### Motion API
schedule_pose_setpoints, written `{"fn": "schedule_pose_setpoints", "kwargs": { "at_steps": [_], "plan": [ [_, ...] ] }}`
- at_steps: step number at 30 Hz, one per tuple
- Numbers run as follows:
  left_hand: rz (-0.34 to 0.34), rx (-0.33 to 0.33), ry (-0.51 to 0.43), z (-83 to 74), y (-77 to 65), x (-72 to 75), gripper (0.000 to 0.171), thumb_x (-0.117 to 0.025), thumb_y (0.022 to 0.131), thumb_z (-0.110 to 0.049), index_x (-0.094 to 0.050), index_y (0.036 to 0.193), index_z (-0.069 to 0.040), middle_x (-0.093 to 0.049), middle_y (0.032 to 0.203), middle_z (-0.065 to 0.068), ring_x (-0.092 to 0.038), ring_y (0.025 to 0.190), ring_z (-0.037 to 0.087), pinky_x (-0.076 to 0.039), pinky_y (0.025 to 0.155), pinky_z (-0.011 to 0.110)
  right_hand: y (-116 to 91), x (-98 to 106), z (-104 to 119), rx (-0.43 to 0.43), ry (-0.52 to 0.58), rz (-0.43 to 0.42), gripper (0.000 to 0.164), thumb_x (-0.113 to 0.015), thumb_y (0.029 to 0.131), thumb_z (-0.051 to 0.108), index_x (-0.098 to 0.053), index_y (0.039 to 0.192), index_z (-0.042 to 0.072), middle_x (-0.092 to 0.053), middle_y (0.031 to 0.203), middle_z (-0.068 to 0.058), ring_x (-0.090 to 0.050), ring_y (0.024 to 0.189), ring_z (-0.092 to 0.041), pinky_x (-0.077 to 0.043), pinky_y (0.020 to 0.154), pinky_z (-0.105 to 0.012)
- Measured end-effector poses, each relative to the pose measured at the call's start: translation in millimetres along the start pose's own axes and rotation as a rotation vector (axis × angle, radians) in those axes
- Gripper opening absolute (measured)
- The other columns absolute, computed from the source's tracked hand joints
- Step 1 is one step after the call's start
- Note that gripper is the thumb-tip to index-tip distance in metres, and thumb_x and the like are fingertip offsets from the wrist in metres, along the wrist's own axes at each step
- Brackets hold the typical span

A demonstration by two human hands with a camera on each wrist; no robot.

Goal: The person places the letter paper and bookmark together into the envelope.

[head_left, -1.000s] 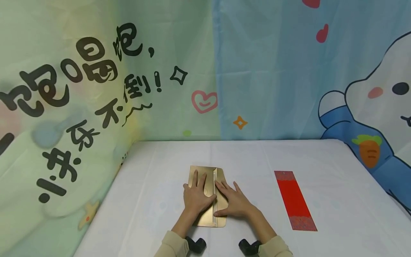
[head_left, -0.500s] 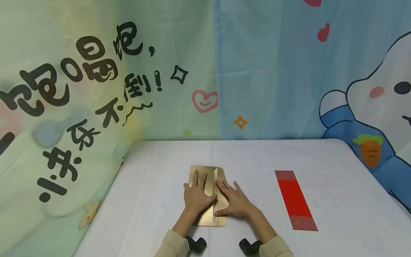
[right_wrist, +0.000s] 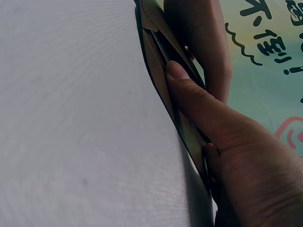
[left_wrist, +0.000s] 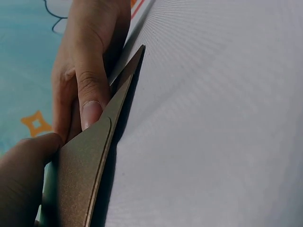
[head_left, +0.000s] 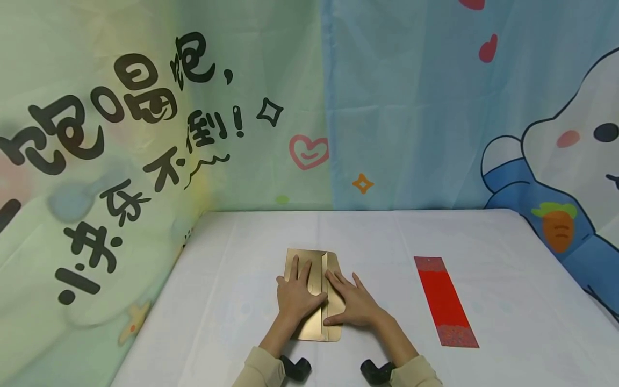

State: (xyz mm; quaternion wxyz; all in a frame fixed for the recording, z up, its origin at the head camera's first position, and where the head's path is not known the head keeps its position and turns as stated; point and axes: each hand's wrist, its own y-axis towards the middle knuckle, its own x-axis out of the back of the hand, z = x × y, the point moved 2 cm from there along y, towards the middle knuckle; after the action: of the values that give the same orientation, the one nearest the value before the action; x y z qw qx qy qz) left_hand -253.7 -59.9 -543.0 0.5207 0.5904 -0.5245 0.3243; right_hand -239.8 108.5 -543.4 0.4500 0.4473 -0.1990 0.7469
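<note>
Cartoon-printed fabric backdrop (head_left: 401, 107), hung beyond the gold folded sheet (head_left: 316, 269); white-covered table (head_left: 232, 290) beneath it.

Left hand (head_left: 295, 297): spread over the gold sheet's left panel, fingers extended, thumb reaching to the lengthwise crease (head_left: 324, 334); pressing, nothing clasped. Right hand (head_left: 357, 303): laid on the sheet's right panel, fingers fairly straight, thumb and one fingertip beside the crease; likewise pressing, not gripping. Full flatness of right panel: uncertain.

Step in hand, by judgement: pressing down along the crease. Method advised: anchor left panel under the left palm; bear down evenly with the right, end to end of the crease; avoid dragging the sheet over the cloth or denting its thin edge.

Further out: red paper strip (head_left: 447, 301) with patterned ends, flat, well to the right of the gold sheet. Black wrist fittings (head_left: 295, 370), two, and beige sleeves (head_left: 261, 371), on the near side of the sheet.

Difference from the earlier frames: next to none. Same hand placement on the sheet, same lie of the red strip; only a very slight shift of view.
</note>
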Motion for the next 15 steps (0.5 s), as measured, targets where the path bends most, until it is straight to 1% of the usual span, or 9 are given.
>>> {"fn": "schedule_pose_setpoints", "kwargs": {
  "at_steps": [4,7,8,10,11,12,13,15],
  "plan": [
    [0.000,-0.008,0.009,0.7,0.1,-1.3,0.089,-0.061,0.064,-0.064,-0.042,0.140,-0.021,-0.030,0.147,0.012,-0.050,0.088,0.044,-0.046,0.063,0.041,0,0,-2,0.001,0.011,0.013,0.112,-0.068,0.062,0.067,-0.021,0.147,0.010,-0.025,0.149,-0.012,-0.021,0.136,-0.027,-0.001,0.107,-0.051],
    [-0.007,-0.017,0.007,1.4,-0.4,-1.9,0.089,-0.061,0.064,-0.064,-0.043,0.139,-0.020,-0.031,0.146,0.014,-0.051,0.092,0.046,-0.045,0.070,0.046,-4,5,-4,-0.018,0.084,0.018,0.107,-0.068,0.066,0.063,-0.022,0.147,0.010,-0.024,0.149,-0.013,-0.018,0.137,-0.030,-0.005,0.107,-0.051],
    [-0.009,-0.019,0.004,1.6,-0.7,-2.0,0.089,-0.061,0.064,-0.064,-0.043,0.139,-0.020,-0.032,0.146,0.014,-0.051,0.093,0.047,-0.045,0.070,0.046,-7,9,-5,-0.026,0.117,0.006,0.104,-0.069,0.068,0.060,-0.024,0.147,0.009,-0.025,0.148,-0.014,-0.019,0.136,-0.032,-0.007,0.107,-0.052],
    [-0.014,-0.021,-0.005,2.0,-1.3,-2.5,0.089,-0.062,0.063,-0.063,-0.043,0.139,-0.019,-0.032,0.146,0.014,-0.051,0.092,0.047,-0.044,0.071,0.046,-15,21,-8,-0.050,0.166,-0.036,0.095,-0.071,0.072,0.052,-0.029,0.145,0.008,-0.029,0.146,-0.017,-0.023,0.134,-0.035,-0.013,0.105,-0.054],
    [-0.018,-0.019,-0.012,2.2,-1.4,-2.7,0.089,-0.062,0.063,-0.063,-0.043,0.138,-0.019,-0.032,0.146,0.014,-0.051,0.089,0.046,-0.045,0.068,0.045,-20,29,-11,-0.068,0.171,-0.063,0.090,-0.071,0.074,0.048,-0.031,0.144,0.007,-0.031,0.145,-0.018,-0.024,0.133,-0.036,-0.015,0.104,-0.056],
    [-0.026,-0.020,-0.023,2.2,-1.5,-2.5,0.089,-0.062,0.062,-0.062,-0.044,0.138,-0.019,-0.033,0.145,0.014,-0.051,0.087,0.045,-0.044,0.066,0.043,-25,37,-15,-0.083,0.169,-0.091,0.085,-0.070,0.076,0.043,-0.034,0.143,0.006,-0.033,0.144,-0.019,-0.027,0.132,-0.036,-0.016,0.103,-0.056],
    [-0.032,-0.020,-0.031,2.4,-1.4,-2.1,0.088,-0.063,0.062,-0.061,-0.045,0.138,-0.020,-0.033,0.145,0.013,-0.051,0.085,0.044,-0.044,0.063,0.041,-32,46,-19,-0.109,0.160,-0.124,0.081,-0.070,0.077,0.041,-0.036,0.142,0.006,-0.034,0.143,-0.021,-0.029,0.131,-0.039,-0.018,0.102,-0.058],
    [-0.051,-0.023,-0.045,2.7,-0.7,-0.1,0.087,-0.063,0.061,-0.060,-0.046,0.137,-0.020,-0.034,0.145,0.013,-0.050,0.080,0.042,-0.042,0.058,0.038,-44,64,-31,-0.177,0.131,-0.167,0.076,-0.069,0.080,0.037,-0.037,0.142,0.008,-0.034,0.142,-0.022,-0.029,0.130,-0.041,-0.023,0.098,-0.061]
  ]
}}
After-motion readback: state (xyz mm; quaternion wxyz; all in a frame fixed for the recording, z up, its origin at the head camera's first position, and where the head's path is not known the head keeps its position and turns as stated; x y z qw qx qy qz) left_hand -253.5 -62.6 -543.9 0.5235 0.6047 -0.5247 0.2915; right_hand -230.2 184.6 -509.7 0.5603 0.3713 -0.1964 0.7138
